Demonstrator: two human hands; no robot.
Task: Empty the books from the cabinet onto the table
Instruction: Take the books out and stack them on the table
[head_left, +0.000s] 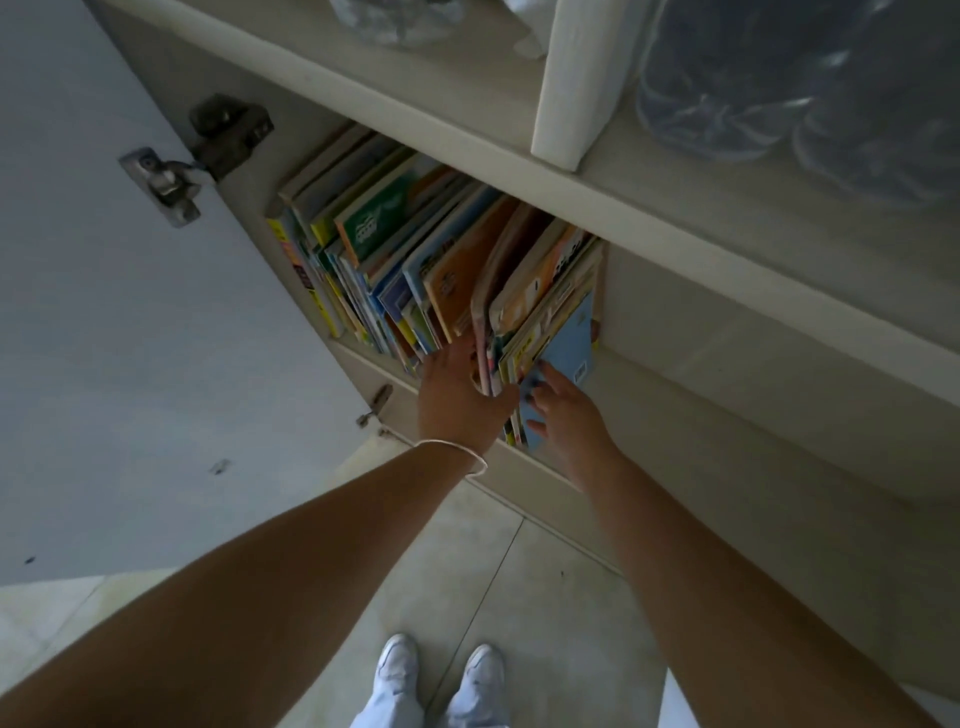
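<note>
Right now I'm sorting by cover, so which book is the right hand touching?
The plain light-blue book at the row's far right end; the right hand touches its lower cover. Its neighbours have multicoloured covers.
</note>
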